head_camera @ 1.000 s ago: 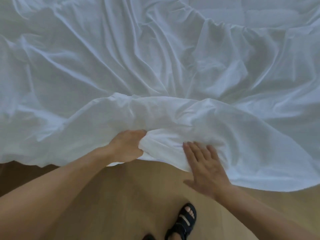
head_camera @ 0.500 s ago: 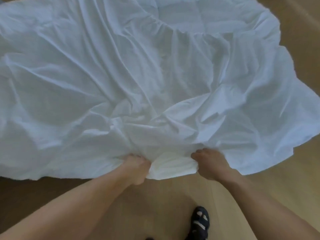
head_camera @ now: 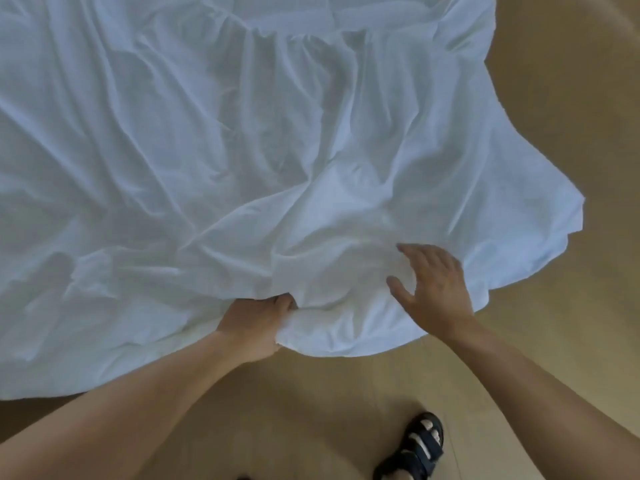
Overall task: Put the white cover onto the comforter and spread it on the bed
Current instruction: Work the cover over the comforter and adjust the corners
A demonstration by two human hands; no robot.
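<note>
The white cover (head_camera: 242, 150) lies rumpled over the bed and fills most of the view, its near edge hanging over the side toward me. A thicker, padded bulge of the comforter (head_camera: 332, 327) shows at that near edge, wrapped in the fabric. My left hand (head_camera: 252, 323) is closed on this bulge at its left side. My right hand (head_camera: 433, 285) rests flat on the fabric just right of it, fingers spread and holding nothing. At the top a flatter quilted white strip (head_camera: 294, 15) shows beyond the cover's gathered edge.
Light wooden floor (head_camera: 554, 98) runs along the right side and below the cover's edge. My foot in a black sandal (head_camera: 415, 448) stands on the floor at the bottom right, close to the hanging fabric.
My right hand has let go of the fabric edge and now lies open on top of the cover, farther right. The left hand keeps its grip. The view has shifted left, showing more floor at right.
</note>
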